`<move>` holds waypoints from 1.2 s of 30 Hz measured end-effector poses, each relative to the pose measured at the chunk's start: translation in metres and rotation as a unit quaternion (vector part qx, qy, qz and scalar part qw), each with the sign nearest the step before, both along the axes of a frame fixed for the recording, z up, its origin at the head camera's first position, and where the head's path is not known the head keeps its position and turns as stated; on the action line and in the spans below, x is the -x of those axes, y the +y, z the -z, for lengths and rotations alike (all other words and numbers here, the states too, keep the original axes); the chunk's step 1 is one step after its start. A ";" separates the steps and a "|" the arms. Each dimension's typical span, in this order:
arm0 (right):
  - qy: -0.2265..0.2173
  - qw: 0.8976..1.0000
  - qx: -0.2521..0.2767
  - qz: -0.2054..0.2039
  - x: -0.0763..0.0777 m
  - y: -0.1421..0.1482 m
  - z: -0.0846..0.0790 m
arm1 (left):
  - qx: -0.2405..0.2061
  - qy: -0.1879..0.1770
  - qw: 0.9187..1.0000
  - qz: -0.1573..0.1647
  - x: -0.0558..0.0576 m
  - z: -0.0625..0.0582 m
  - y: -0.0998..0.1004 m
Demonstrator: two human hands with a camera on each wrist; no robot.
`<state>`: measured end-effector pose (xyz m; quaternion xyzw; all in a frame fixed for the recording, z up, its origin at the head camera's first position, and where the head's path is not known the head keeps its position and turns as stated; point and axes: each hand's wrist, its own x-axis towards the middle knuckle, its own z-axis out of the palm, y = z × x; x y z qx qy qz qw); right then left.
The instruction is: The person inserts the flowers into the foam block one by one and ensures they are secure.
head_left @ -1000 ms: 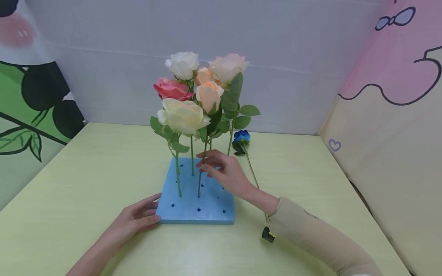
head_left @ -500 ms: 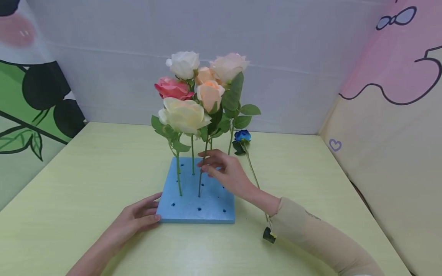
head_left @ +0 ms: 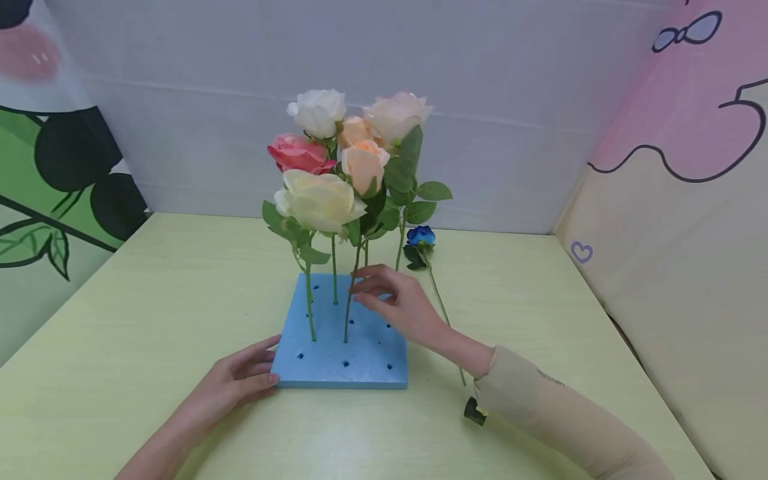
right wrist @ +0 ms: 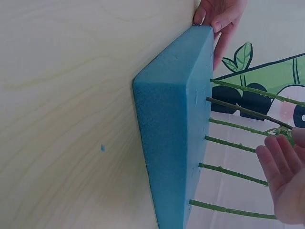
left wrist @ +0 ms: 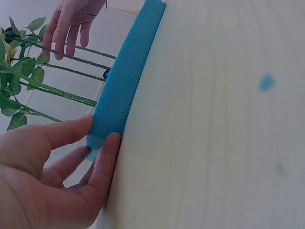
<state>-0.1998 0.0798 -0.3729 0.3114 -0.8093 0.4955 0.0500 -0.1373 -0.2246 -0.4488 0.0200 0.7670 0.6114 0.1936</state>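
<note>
A blue foam board [head_left: 366, 353] with small holes lies flat on the table, several artificial roses standing in it. My left hand [head_left: 234, 380] grips the board's near left corner, thumb at the front and fingers along the side. At the middle of the board my right hand [head_left: 399, 307] is beside the dark stem [head_left: 347, 313] of a peach rose [head_left: 364, 167], its fingers loosely extended and fingertips right at the stem. In the left wrist view the right hand's fingers [left wrist: 71, 36] hang nearly straight. A cream rose [head_left: 320, 201] stands front left, a pink rose [head_left: 300, 154] behind it.
A blue rose [head_left: 421, 236] lies on the table [head_left: 528, 313] to the right, its stem passing under the right forearm, with a dark tag-like piece [head_left: 475, 411] near its lower end. A white rose [head_left: 317, 113] and a pale pink rose [head_left: 399, 117] stand at the back.
My right hand has let go of the peach rose's stem and shifted slightly right, its fingers loosening. The left hand stays on the board, and the rose stands upright in its hole.
</note>
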 end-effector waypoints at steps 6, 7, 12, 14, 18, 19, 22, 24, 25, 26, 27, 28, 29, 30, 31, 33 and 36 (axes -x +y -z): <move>0.000 1.000 -0.026 0.001 -0.002 0.012 0.001 | 0.002 -0.004 1.000 -0.004 0.000 -0.001 0.000; 0.000 0.999 -0.032 0.003 -0.002 0.015 0.000 | 0.001 -0.004 1.000 -0.004 0.000 -0.001 0.000; -0.001 0.997 -0.075 0.025 -0.004 0.037 -0.004 | -0.003 -0.001 1.000 -0.004 0.001 -0.001 0.000; -0.001 0.995 -0.094 0.038 -0.004 0.047 -0.005 | -0.001 -0.002 1.000 -0.004 0.001 -0.002 0.000; 0.002 0.991 -0.123 0.060 -0.001 0.062 -0.004 | 0.000 -0.005 1.000 -0.008 0.000 -0.001 0.000; 0.007 0.990 -0.128 0.065 0.000 0.066 -0.003 | -0.001 -0.006 1.000 -0.009 0.000 -0.001 0.000; 0.014 0.987 -0.138 0.081 0.005 0.075 0.001 | 0.000 -0.008 1.000 -0.011 -0.001 -0.001 0.000; 0.020 0.985 -0.146 0.091 0.009 0.081 0.003 | 0.001 -0.009 1.000 -0.012 -0.001 0.000 0.000; 0.022 0.984 -0.150 0.096 0.011 0.084 0.005 | 0.001 -0.009 1.000 -0.011 -0.001 0.000 0.000; 0.023 0.983 -0.152 0.100 0.013 0.087 0.006 | 0.001 -0.008 1.000 -0.011 -0.001 0.001 0.000; 0.024 0.982 -0.155 0.105 0.016 0.090 0.008 | -0.003 -0.008 1.000 -0.011 0.000 0.001 0.000; 0.025 0.981 -0.159 0.110 0.019 0.092 0.009 | -0.005 -0.008 1.000 -0.011 0.000 0.001 0.001; 0.025 0.980 -0.161 0.115 0.021 0.095 0.011 | -0.007 -0.007 1.000 -0.010 0.000 0.001 0.001; 0.025 0.979 -0.162 0.119 0.024 0.097 0.012 | -0.008 -0.007 1.000 -0.009 0.001 0.001 0.001; 0.022 0.979 -0.163 0.122 0.027 0.100 0.014 | -0.009 -0.007 1.000 -0.009 0.001 0.000 0.001; 0.017 0.977 -0.167 0.129 0.032 0.104 0.017 | -0.011 -0.008 1.000 -0.009 0.001 0.000 0.002; 0.009 0.975 -0.173 0.136 0.038 0.109 0.022 | -0.008 -0.011 1.000 -0.008 0.001 0.000 0.002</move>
